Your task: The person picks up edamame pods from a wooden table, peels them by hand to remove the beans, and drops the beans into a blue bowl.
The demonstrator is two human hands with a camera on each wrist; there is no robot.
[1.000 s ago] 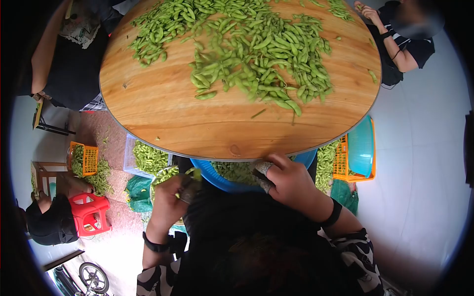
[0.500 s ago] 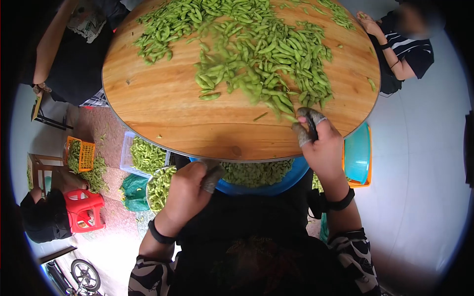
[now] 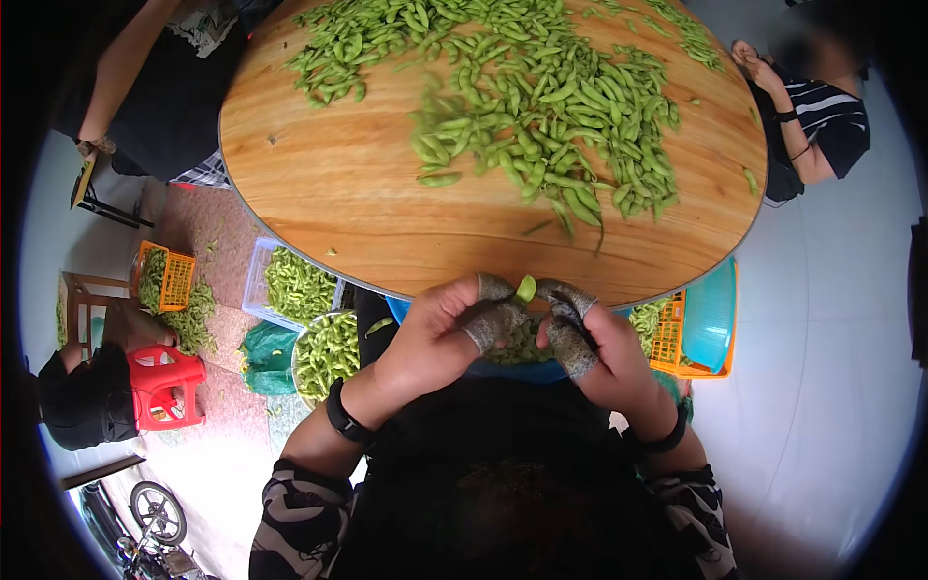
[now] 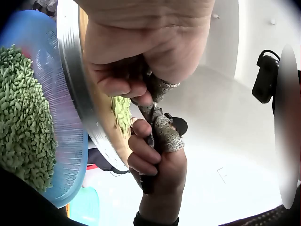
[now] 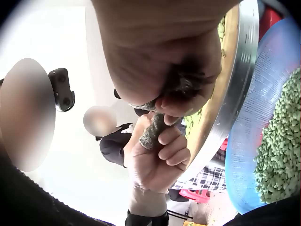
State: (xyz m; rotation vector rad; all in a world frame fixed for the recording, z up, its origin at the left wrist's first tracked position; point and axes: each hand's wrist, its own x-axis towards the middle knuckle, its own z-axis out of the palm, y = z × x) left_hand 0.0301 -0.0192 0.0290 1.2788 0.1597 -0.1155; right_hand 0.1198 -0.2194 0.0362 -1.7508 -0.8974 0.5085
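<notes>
A green soybean pod (image 3: 526,288) stands up between the fingertips of my two hands, close over the near edge of the table. My left hand (image 3: 440,329) pinches it between thumb and forefinger, both in grey fabric finger covers. From the other side my right hand (image 3: 604,353) meets it, thumb and forefinger likewise covered and curled in. In the left wrist view a dark strip (image 4: 147,184) shows under the right hand's curled fingers; I cannot tell what it is. Below both hands, on the lap, sits a blue basket (image 4: 77,181) full of shelled green beans (image 4: 23,117).
Heaped pods (image 3: 580,97) cover the far part of the round wooden table (image 3: 319,227). To the left stand a pale crate (image 3: 253,290) of pods, a bowl of pods (image 3: 329,358) and a red stool (image 3: 169,387). An orange crate (image 3: 669,333) stands right. Other people sit around.
My right hand reached to the near end of the pod heap, then came back to the table edge. My left hand has risen to meet it, with a pod between them.
</notes>
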